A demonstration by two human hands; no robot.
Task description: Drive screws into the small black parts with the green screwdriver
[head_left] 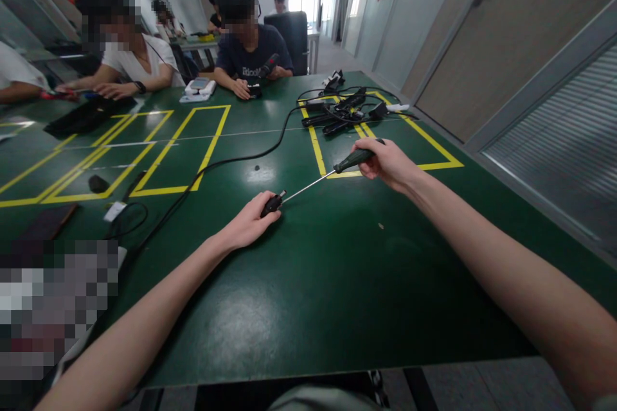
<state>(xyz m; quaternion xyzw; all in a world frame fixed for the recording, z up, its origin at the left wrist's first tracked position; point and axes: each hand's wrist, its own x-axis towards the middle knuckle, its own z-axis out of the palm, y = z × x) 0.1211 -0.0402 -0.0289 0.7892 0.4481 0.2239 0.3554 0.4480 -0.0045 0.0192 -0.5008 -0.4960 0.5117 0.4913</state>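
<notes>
My right hand [380, 160] is wrapped round the dark green handle of a screwdriver [354, 159]. Its long thin metal shaft slopes down to the left, and the tip meets a small black part [272, 204] with a short metal piece sticking out. That black part is gripped in the fingers of my left hand [253, 218], low over the green table [328, 295]. What kind of part it is, I cannot make out, as my fingers cover much of it.
A tangle of black parts and cables [347, 109] lies at the far right inside yellow tape. One black cable [231, 159] runs across the table to the left. A dark lump [98, 183] rests near the left. Co-workers [255, 45] sit across the far side.
</notes>
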